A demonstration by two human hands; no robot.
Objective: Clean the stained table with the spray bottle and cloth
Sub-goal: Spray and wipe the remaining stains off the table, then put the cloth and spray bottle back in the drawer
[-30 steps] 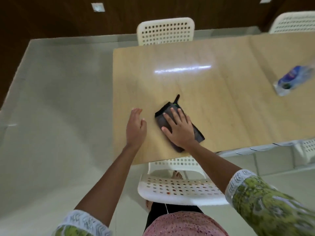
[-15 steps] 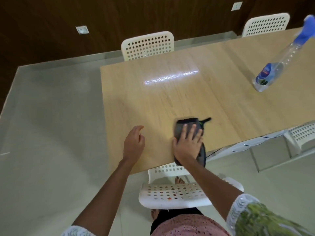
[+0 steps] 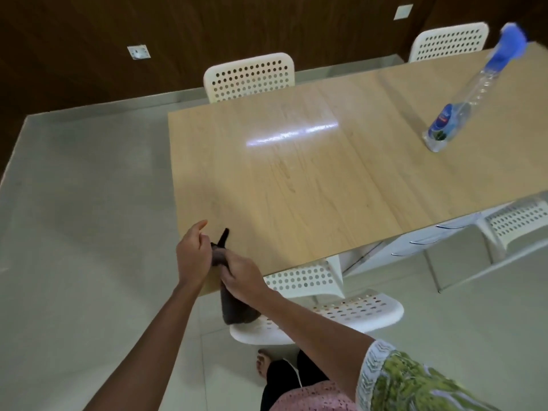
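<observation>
Cloth (image 3: pixel 234 304) hangs off table (image 3: pixel 296 179) near edge; both grips, left hand (image 3: pixel 192 258), right hand (image 3: pixel 243 277), pinch it.

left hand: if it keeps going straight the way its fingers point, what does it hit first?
The left hand points up and away across the table. The way looks free over bare tabletop; the far white chair lies roughly in that line, though depth is unclear.

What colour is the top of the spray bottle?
Blue: the spray bottle has a blue trigger head, seen in the head view.
</observation>
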